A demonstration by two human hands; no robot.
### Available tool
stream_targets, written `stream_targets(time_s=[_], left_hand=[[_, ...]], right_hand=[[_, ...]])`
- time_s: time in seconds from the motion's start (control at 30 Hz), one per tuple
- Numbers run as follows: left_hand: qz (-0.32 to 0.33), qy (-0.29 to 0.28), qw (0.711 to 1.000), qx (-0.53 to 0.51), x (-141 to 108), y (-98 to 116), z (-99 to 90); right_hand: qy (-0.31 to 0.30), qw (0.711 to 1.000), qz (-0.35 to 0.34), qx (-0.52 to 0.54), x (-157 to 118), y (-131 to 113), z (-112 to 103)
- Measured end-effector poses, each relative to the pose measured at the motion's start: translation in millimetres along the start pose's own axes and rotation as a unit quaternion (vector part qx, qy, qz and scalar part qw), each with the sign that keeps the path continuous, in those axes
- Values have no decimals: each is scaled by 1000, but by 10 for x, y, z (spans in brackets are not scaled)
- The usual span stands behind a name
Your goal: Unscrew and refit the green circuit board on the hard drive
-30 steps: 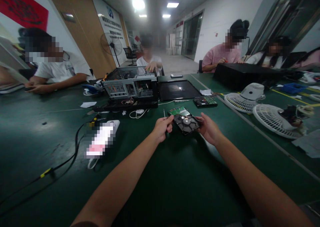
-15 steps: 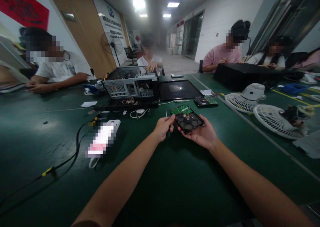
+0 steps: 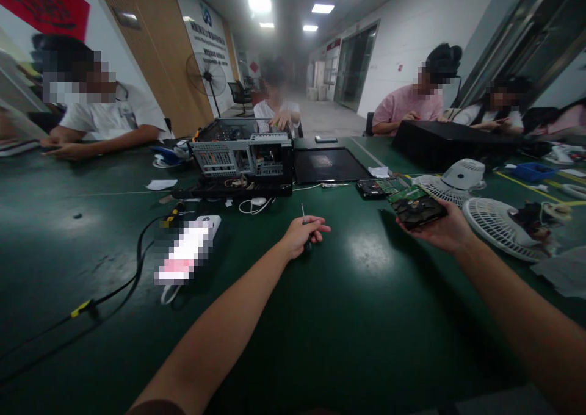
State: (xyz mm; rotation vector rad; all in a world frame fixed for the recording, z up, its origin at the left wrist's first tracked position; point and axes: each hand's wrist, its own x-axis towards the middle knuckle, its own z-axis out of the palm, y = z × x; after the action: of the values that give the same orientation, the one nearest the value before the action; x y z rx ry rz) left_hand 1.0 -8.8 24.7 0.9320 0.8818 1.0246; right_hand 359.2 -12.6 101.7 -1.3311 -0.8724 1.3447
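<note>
In my right hand (image 3: 442, 229) is a hard drive (image 3: 417, 210), gripped from below and held over the right side of the green table (image 3: 348, 317). Part of its green circuit board shows at the far end. My left hand (image 3: 302, 235) is closed around a screwdriver (image 3: 308, 244), whose thin shaft points up and away; some fingers stretch out to the right. A second hard drive (image 3: 372, 188) lies on the table just beyond the held one, which partly overlaps it in view.
An opened computer case (image 3: 242, 158) stands at the back, beside a flat black panel (image 3: 329, 163). White fan parts (image 3: 499, 229) lie at the right. A phone (image 3: 190, 250) with a cable is at the left. Several people sit around the table, one behind a black case (image 3: 453, 140).
My right hand has carried the hard drive to the right, away from my left hand. The left hand stays about where it was with the screwdriver, some fingers now extended.
</note>
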Motion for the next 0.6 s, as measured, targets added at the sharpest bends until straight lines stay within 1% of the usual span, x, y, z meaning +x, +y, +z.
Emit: stream_targets(time_s=[0.1, 0.17, 0.23, 0.37, 0.5, 0.6], left_hand=[[-3, -3, 1000, -3, -11, 6, 18], [-4, -6, 1000, -7, -16, 1, 31], [-5, -9, 1000, -16, -19, -3, 45], [-11, -9, 998, -56, -28, 6, 73], [-28, -9, 994, -101, -31, 23, 69], [-34, -17, 992, -119, -23, 16, 50]], right_hand=[[50, 998, 26, 22, 7, -20, -214], [73, 995, 38, 48, 15, -28, -283], [89, 993, 44, 70, 37, -40, -308], [105, 992, 54, 45, 119, -71, -283], [97, 994, 50, 7, 191, -96, -206], [113, 992, 49, -15, 233, -100, -137]])
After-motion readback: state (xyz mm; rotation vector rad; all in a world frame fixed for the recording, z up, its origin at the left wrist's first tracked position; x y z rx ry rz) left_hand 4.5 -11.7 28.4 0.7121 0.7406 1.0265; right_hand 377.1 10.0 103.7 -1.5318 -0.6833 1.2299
